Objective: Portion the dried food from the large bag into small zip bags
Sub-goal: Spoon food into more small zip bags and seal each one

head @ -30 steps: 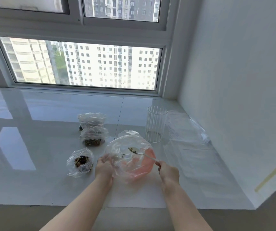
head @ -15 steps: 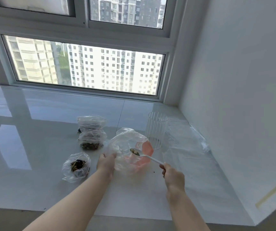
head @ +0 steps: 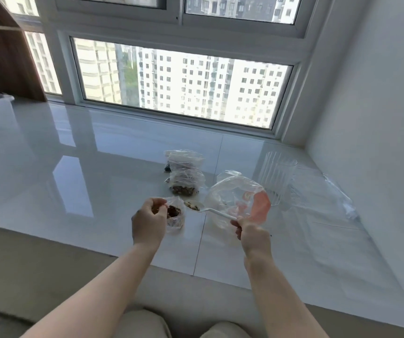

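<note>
The left hand (head: 148, 222) pinches the rim of a small bag (head: 175, 215) to keep its mouth open, while the right hand (head: 251, 231) grips a white spoon (head: 208, 209) – loaded with dried food – just beside that mouth, the large bag (head: 235, 198) slumped behind on the sill (head: 74, 167).

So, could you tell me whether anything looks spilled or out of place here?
Nothing clearly spilled. The spoon in the right hand is loaded beside the small bag that the left hand holds open. The large bag stands unheld, and one tiny dark speck lies near the right hand.
</note>
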